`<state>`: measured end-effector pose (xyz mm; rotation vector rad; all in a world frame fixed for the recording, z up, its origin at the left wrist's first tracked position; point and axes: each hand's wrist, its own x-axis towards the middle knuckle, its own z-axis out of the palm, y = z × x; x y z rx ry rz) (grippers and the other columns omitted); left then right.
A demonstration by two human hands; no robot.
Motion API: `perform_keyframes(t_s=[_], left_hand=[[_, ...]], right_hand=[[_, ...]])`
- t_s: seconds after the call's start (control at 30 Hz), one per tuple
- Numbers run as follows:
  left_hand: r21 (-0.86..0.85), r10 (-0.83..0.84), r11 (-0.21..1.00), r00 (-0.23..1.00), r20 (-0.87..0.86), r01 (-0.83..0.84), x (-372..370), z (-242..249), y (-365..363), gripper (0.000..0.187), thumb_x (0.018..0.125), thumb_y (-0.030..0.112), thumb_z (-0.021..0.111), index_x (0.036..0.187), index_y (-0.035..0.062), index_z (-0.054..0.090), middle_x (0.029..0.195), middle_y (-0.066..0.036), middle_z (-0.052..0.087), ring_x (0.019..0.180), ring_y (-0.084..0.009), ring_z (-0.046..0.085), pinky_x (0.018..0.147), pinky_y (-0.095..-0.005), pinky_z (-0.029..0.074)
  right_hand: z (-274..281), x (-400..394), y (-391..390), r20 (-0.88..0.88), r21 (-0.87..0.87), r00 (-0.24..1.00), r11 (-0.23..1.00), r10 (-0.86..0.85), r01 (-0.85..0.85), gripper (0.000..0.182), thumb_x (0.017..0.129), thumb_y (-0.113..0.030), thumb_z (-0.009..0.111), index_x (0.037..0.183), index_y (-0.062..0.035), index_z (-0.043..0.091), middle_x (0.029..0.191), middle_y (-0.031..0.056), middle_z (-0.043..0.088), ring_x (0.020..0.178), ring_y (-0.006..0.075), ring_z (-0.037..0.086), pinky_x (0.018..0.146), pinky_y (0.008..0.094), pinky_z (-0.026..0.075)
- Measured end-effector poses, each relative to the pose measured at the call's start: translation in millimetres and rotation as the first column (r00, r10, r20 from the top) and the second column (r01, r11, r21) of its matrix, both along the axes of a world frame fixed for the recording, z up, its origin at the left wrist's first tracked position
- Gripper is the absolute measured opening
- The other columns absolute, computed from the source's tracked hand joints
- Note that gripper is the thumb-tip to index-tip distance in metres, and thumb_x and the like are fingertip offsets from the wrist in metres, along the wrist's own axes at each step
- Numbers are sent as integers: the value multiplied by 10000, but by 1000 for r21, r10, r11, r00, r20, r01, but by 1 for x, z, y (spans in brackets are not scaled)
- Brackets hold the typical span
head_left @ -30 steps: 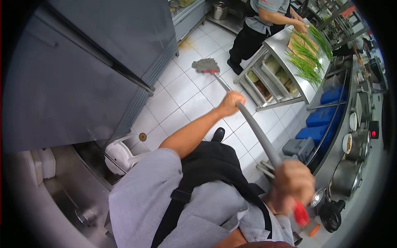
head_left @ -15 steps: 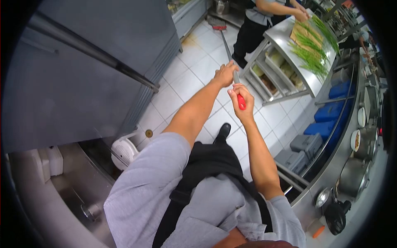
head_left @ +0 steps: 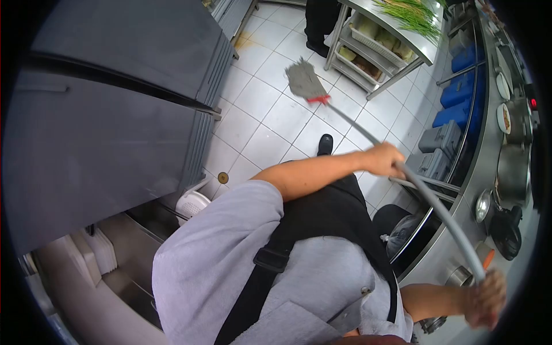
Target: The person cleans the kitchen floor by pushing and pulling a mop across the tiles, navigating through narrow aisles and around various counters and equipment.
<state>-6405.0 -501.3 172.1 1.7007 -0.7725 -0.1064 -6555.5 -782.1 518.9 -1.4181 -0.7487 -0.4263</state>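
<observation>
A mop with a grey strand head [head_left: 306,80], a red socket [head_left: 319,99] and a long grey handle [head_left: 432,201] runs diagonally across the view. Its strands lie spread on the white tiles ahead of my feet. My left hand [head_left: 382,160] is wrapped round the middle of the handle, with that arm crossing in front of my apron. At lower right, my right hand [head_left: 485,300] grips the upper end of the handle. It is slightly blurred, and the handle's tip is mostly hidden in it.
A steel table [head_left: 425,49] with green stalks and food trays below stands ahead, a co-worker's dark-clad leg [head_left: 321,26] beside it. Grey refrigerator doors [head_left: 109,132] line the left. Pots [head_left: 513,172] fill the right counter. A floor drain [head_left: 223,177] lies near a white basket [head_left: 193,205].
The mop head has come back across the floor towards me. My right hand has swung down to the right with the handle's end, and my left hand has moved right, farther apart from it.
</observation>
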Motion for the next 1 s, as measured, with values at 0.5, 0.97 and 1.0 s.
perform_keyframes(t_s=[0.5,0.97,1.0], left_hand=[[180,591,788,805,46,-589,13,-105,137,141,844,165,645,827,42,713,832,-200,678,821,-380,631,777,-440,498],[642,-12,766,999,-34,31,86,-117,-91,362,778,457,708,719,100,701,747,-145,672,763,-366,649,705,-483,506],[641,-81,750,984,-160,166,90,-83,-139,348,782,455,710,747,110,713,734,-152,667,750,-370,646,697,-483,509]], right_hand=[[-101,78,128,-118,241,889,881,443,-407,320,802,-230,681,647,-132,419,501,-24,402,393,131,327,397,280,259],[-75,161,-152,-220,107,896,922,386,-371,246,815,-192,583,615,-111,465,520,25,439,414,141,384,442,298,343],[-49,155,-187,-162,72,932,946,323,-315,254,851,-229,542,637,-112,473,519,6,441,420,124,402,449,279,349]])
